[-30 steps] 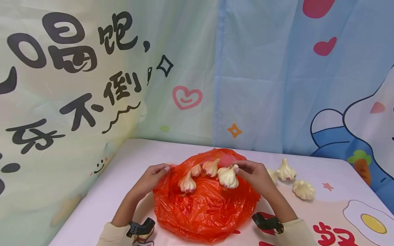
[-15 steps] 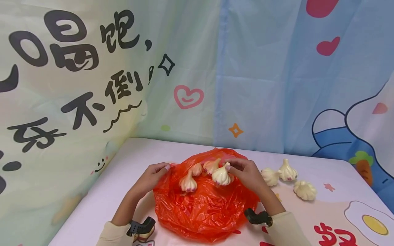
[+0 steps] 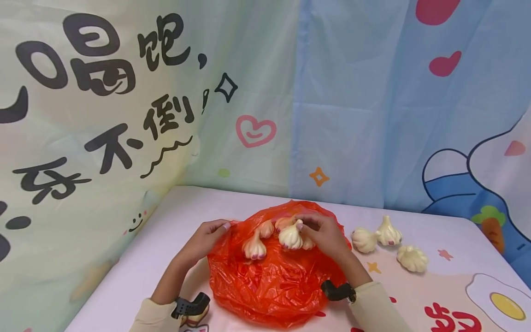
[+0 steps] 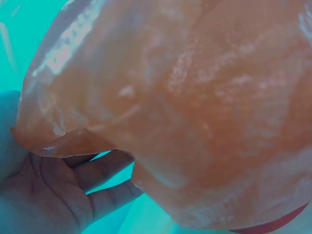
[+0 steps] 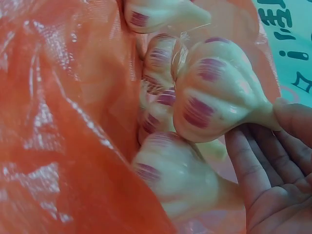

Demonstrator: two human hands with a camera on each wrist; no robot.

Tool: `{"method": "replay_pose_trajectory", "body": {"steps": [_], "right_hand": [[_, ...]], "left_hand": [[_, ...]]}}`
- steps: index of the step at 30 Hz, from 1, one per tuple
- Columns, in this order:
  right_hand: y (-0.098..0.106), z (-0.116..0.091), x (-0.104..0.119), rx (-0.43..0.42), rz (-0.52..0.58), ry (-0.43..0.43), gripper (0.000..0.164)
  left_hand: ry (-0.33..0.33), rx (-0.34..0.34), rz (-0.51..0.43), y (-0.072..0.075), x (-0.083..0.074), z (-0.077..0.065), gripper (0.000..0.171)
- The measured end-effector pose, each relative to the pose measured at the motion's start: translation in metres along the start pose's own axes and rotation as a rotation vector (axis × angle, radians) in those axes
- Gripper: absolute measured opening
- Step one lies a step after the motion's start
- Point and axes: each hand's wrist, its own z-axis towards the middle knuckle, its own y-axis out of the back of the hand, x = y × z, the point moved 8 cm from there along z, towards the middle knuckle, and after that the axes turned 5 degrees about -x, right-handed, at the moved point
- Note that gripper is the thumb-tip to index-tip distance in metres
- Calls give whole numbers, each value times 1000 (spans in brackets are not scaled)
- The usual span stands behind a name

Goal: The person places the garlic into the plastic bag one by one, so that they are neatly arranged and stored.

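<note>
A crinkled red plastic bag [image 3: 274, 286] sits mouth up in the middle of the table. At its left rim, my left hand [image 3: 207, 237] pinches the film between thumb and fingers; the bag's side [image 4: 204, 122] fills much of the left wrist view. My right hand [image 3: 325, 233] holds a garlic bulb [image 3: 290, 237] by its stem, over the bag's mouth. In the right wrist view this bulb [image 5: 219, 92] shows purple streaks and overlaps other bulbs. Several more bulbs lie inside the bag, among them one garlic bulb [image 3: 254, 248] at the left, partly behind others.
To the right of the bag, three garlic bulbs rest on the table [image 3: 195, 203]: a left bulb [image 3: 364, 240], an upright bulb [image 3: 389, 232] and a front bulb [image 3: 412, 258]. Printed cloth [image 3: 340, 92] hangs behind the table and along the left.
My right hand has moved left with the garlic bulb, from the bag's right side to above the bulbs inside. The left hand keeps its place at the rim.
</note>
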Motion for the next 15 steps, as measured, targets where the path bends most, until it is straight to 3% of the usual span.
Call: {"method": "replay_pose_trajectory", "body": {"steps": [15], "right_hand": [[-26,3,-2,44,-33,-54,28]], "left_hand": [[11,18,-2,-2,1,0,38]]}}
